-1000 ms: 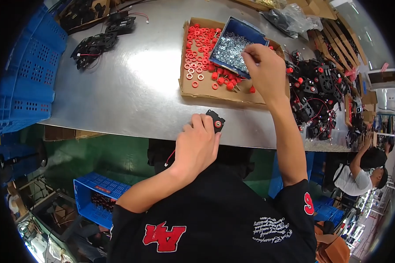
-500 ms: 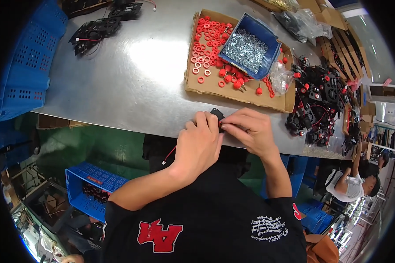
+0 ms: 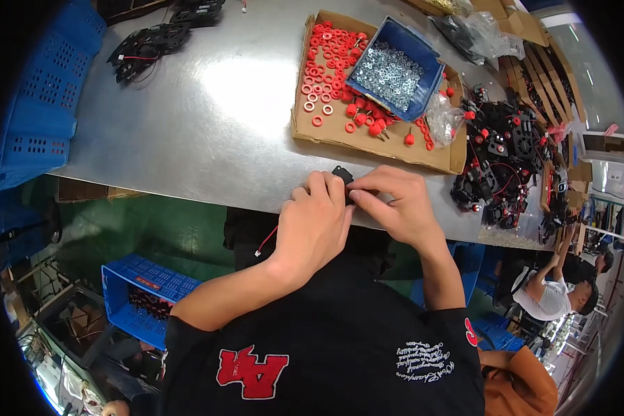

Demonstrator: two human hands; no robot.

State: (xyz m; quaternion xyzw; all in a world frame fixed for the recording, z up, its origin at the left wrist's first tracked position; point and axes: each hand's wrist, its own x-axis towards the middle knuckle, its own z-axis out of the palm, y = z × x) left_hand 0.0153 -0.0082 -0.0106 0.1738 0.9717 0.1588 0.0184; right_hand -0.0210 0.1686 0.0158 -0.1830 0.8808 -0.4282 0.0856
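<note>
One small black, flat-sided plastic part [image 3: 341, 172], just on the wearer's side of the shallow brown cardboard tray [image 3: 336, 137], grasped by left hand [image 3: 312, 225], right hand [image 3: 403, 208] working at it, exact grip hidden; likely light, stiff, best held by side edges.

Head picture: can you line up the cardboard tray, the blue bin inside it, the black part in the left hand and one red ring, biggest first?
1. Cardboard tray
2. Blue bin
3. Black part, though partly covered
4. Red ring
</note>
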